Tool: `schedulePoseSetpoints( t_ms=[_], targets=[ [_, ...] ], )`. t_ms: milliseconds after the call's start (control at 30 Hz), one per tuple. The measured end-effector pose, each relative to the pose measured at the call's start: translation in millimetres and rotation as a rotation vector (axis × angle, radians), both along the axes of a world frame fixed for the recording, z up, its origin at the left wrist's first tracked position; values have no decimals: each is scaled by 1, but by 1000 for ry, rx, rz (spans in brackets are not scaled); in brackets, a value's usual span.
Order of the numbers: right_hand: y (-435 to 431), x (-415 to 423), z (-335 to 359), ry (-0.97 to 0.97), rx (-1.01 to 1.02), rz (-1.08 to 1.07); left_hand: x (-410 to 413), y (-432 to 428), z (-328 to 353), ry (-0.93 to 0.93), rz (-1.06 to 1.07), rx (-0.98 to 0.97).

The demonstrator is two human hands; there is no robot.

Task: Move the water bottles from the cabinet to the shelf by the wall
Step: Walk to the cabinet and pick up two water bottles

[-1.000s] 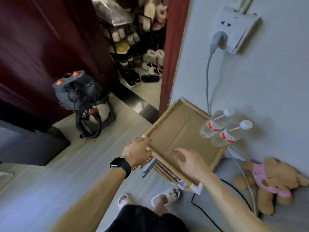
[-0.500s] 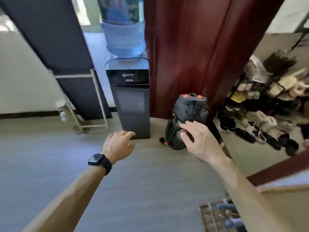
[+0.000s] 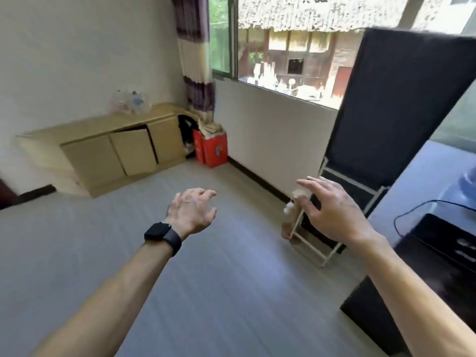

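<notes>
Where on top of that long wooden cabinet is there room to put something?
The cabinet top looks bare from its left end up to the water bottles, which crowd the right part near the curtain. Both the left hand and right hand are empty.

bottles (image 3: 131, 102) on cabinet (image 3: 108, 148), far left | box (image 3: 212, 150) just right of cabinet | rack (image 3: 334, 215) at right wall

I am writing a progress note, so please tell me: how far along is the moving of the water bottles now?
Done: nothing of the delivery can be confirmed, because the shelf is out of view. In hand: nothing; the left hand and right hand are both open and empty. Left: a blurry cluster of clear plastic water bottles stands on the long light wooden cabinet across the grey floor.
</notes>
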State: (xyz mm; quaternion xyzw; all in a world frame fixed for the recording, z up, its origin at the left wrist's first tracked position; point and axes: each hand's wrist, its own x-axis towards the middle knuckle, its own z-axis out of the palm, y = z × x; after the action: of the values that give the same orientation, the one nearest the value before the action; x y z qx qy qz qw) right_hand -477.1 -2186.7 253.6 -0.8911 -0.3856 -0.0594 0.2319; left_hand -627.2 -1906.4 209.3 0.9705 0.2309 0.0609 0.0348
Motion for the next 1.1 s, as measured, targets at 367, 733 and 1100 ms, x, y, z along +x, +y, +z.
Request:
schedulePoseSetpoints(
  t_ms=[367,733,1100],
  targets=[
    [236,123,16,-56,121,342,32,175,52,-117,407,38],
    [450,222,47,-82,190,461,96,322,64,-198,542,83],
    [684,302,53,-193,49,479,162,586,67,-147,549,149]
  ],
)
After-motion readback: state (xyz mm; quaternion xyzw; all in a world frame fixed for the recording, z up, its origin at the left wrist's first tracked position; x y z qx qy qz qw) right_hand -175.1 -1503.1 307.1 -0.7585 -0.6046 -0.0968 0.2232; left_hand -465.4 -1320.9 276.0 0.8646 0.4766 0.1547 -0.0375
